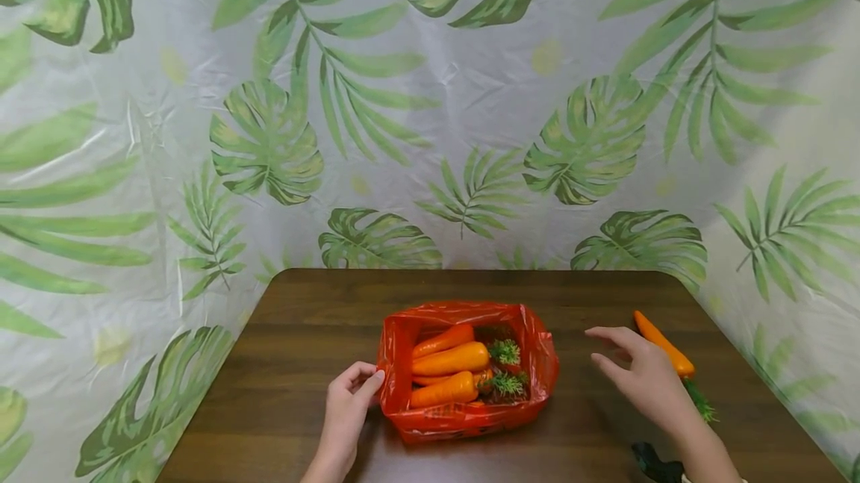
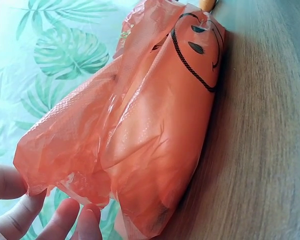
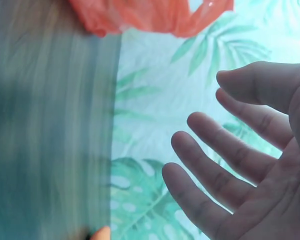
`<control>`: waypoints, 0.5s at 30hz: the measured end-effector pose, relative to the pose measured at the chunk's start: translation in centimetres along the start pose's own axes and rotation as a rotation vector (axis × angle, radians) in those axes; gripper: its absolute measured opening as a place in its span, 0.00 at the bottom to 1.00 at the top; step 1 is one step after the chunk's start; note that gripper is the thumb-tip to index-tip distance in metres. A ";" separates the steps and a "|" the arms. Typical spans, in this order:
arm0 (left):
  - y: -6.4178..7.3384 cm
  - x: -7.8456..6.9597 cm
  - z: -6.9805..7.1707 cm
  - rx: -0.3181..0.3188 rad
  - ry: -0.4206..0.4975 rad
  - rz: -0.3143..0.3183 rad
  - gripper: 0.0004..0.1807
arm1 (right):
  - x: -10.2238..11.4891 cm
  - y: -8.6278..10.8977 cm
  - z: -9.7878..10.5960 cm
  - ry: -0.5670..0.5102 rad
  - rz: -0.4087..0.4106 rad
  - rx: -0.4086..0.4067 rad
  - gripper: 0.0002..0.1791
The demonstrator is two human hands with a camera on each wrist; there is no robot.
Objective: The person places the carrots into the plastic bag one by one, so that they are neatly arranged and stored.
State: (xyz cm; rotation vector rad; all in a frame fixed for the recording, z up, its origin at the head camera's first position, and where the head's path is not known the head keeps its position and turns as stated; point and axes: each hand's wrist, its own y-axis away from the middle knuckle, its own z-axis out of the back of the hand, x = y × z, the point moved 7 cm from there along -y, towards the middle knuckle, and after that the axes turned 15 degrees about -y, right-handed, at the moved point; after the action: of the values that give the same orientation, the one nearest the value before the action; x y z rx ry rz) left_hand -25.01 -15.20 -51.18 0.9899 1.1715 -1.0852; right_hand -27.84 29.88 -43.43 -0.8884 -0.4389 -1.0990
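A red plastic bag [image 1: 430, 434] stands with its mouth wide on the table, and several carrots [image 1: 452, 358] with green tops lie inside it. My left hand [image 1: 347, 412] pinches the bag's left rim between thumb and fingers; the left wrist view shows the thumb and fingertips at the edge of the plastic bag [image 2: 155, 130], which bears a printed smiling face. To the right of the bag my right hand [image 1: 641, 378] hovers with nothing in it, its fingers [image 3: 210, 185] spread and relaxed. Just beyond that hand lies one loose carrot [image 1: 665, 345], its leafy top partly hidden by the wrist.
The dark wooden table [image 1: 309, 319] ends at a back edge against a leaf-printed curtain [image 1: 470, 95], which also hangs along both sides. A black strap-like piece [image 1: 655, 463] shows at the right wrist.
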 end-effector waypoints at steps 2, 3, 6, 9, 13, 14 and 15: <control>0.0 0.0 0.0 0.001 0.001 -0.001 0.12 | -0.4 0.2 0.4 0.016 0.003 -0.011 0.20; 0.0 -0.1 0.0 0.001 0.002 -0.002 0.12 | -0.6 0.3 0.5 0.026 0.006 -0.016 0.20; -0.1 -0.1 0.1 -0.001 0.007 -0.006 0.12 | -1.1 0.4 0.9 0.062 0.018 -0.024 0.20; -0.1 0.0 0.0 0.001 0.005 -0.008 0.12 | -1.7 0.4 1.2 0.079 0.023 -0.027 0.20; -0.2 0.1 0.0 0.002 -0.005 -0.005 0.12 | -2.4 0.8 1.9 0.091 -0.003 -0.041 0.20; -0.1 0.2 0.0 0.001 -0.006 -0.005 0.12 | -2.6 0.9 2.0 0.094 -0.015 -0.046 0.20; -0.1 0.2 0.0 0.001 -0.006 -0.003 0.12 | -2.8 1.0 2.2 0.097 -0.027 -0.051 0.20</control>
State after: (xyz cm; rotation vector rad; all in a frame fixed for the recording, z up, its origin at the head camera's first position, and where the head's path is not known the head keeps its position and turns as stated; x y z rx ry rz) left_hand -25.11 -15.23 -51.37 0.9849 1.1683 -1.0908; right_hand -27.85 33.46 -44.52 -0.8717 -0.3446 -1.1770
